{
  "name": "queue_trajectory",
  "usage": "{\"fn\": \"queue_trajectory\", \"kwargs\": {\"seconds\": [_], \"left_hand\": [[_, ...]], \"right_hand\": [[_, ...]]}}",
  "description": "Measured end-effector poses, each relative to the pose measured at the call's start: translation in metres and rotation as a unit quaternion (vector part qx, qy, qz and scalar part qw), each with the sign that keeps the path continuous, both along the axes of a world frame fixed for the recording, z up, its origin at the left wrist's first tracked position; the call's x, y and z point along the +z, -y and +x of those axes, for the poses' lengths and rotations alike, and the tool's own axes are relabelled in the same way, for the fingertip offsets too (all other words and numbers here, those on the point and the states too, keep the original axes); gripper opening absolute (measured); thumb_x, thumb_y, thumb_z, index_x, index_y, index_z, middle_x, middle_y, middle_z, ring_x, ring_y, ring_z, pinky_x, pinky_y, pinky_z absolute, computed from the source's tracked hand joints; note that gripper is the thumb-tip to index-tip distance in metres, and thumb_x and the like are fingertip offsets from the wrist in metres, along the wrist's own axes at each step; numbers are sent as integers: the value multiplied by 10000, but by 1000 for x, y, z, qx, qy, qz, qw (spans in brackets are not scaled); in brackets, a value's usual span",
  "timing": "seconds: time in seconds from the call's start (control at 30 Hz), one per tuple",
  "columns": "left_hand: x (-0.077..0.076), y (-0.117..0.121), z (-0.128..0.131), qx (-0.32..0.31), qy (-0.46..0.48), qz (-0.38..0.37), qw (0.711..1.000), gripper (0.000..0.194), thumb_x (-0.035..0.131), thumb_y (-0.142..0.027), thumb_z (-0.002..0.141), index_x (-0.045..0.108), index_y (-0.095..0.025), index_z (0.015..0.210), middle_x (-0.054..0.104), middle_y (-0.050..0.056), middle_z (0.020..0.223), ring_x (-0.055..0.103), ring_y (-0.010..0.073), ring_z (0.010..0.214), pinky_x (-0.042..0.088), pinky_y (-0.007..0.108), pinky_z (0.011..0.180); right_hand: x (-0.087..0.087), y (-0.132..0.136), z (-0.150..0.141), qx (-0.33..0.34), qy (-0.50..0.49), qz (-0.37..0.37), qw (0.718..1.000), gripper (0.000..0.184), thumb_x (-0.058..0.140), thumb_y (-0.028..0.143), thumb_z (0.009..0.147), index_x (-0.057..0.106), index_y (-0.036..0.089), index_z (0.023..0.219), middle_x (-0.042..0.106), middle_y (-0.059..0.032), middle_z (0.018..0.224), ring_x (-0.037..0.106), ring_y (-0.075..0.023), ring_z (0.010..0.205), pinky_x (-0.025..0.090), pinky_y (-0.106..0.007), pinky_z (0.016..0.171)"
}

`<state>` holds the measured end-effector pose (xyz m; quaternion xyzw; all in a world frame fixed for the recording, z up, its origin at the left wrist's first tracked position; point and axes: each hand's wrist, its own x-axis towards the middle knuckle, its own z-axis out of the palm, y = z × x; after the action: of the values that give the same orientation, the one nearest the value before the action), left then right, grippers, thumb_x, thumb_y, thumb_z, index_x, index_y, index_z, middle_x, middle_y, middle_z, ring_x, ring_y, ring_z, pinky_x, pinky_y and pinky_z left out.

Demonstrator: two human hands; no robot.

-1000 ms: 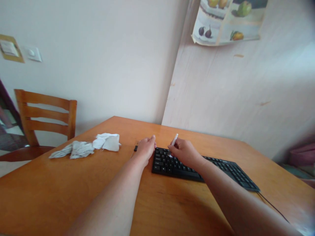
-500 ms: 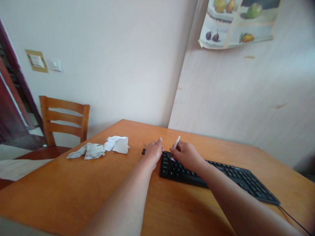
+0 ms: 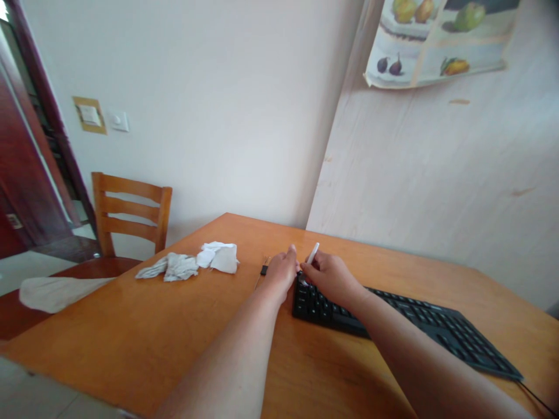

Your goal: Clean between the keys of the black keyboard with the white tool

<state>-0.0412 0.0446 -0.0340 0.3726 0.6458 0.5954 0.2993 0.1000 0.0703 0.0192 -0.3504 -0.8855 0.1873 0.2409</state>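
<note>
A black keyboard (image 3: pixel 332 314) lies on the wooden table, stretching to the right beneath my right forearm. My right hand (image 3: pixel 329 273) pinches a slim white pen-like stick (image 3: pixel 313 252), its upper end leaning up and to the right. Below the fingers, a small pale tip (image 3: pixel 304 282) shows against the keys at the keyboard's left end; its kind is too small to make out. My left hand (image 3: pixel 283 271) is closed at the keyboard's far left corner, thumb raised, with most of its fingers hidden behind the hand.
Left of my hands lie a crumpled grey cloth (image 3: pixel 181 267) and a white cloth (image 3: pixel 223 257). A small black object (image 3: pixel 264 270) sits beside my left wrist. A wooden chair (image 3: pixel 131 212) stands at the table's left side. The keyboard cable (image 3: pixel 537 398) runs off at right.
The view has swung slightly left, so everything sits further right in the picture. My right hand with the white stick has come a little closer to my left hand.
</note>
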Motion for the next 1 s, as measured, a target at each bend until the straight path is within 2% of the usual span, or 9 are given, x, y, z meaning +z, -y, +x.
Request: {"fn": "queue_trajectory", "kwargs": {"seconds": [0.2,0.3,0.43,0.53,0.63,0.73,0.87,1.0], "left_hand": [[2,-1,1,-2,4,-6,1000,597,366,-652,931,599,-203,613,661,83,631,595,190,583,430,301,568],[4,0,1,7,9,-5,1000,594,343,-638,940,582,-209,608,660,82,643,587,190,583,420,306,561],[9,3,0,4,15,4,1000,579,331,-620,947,593,-206,640,668,80,667,606,197,633,426,307,585],[14,9,4,-38,18,20,999,550,354,-606,944,642,-193,723,690,75,709,625,193,676,438,299,615],[19,14,11,-112,18,40,993,475,438,-580,920,676,-179,826,724,71,795,639,178,702,454,281,641],[23,18,19,-163,9,58,985,420,491,-545,903,669,-168,852,720,64,826,619,157,700,462,265,657],[26,21,22,-171,-22,57,983,341,507,-475,911,635,-176,810,651,18,717,551,131,627,405,252,611],[30,25,22,-172,-45,52,983,342,488,-456,931,598,-188,751,587,-6,652,518,127,611,367,259,602]], "right_hand": [[-3,0,-5,17,-35,-23,999,245,568,346,924,611,187,742,692,-49,689,623,-169,630,417,-270,583],[-8,-4,-6,24,-108,-104,988,218,572,353,924,621,185,795,710,-54,715,665,-177,653,485,-272,595],[-10,-7,-5,-2,-230,-219,948,206,602,386,914,611,185,870,728,-60,746,711,-191,690,569,-292,631],[-8,-6,-2,-8,-283,-246,927,240,660,420,878,610,186,861,735,-62,746,718,-194,675,585,-299,631],[-6,-5,3,-6,-317,-257,913,303,704,476,839,613,188,830,736,-65,743,718,-198,656,584,-307,633],[-4,-7,9,-15,-345,-265,900,344,723,509,818,605,189,767,723,-67,704,700,-193,608,576,-305,606],[-5,-11,15,-32,-392,-283,875,333,757,480,809,631,175,766,719,-66,705,670,-148,589,551,-254,584],[-3,-14,21,0,-405,-320,857,309,792,447,794,665,166,810,718,-57,721,653,-127,592,508,-222,548]]}}
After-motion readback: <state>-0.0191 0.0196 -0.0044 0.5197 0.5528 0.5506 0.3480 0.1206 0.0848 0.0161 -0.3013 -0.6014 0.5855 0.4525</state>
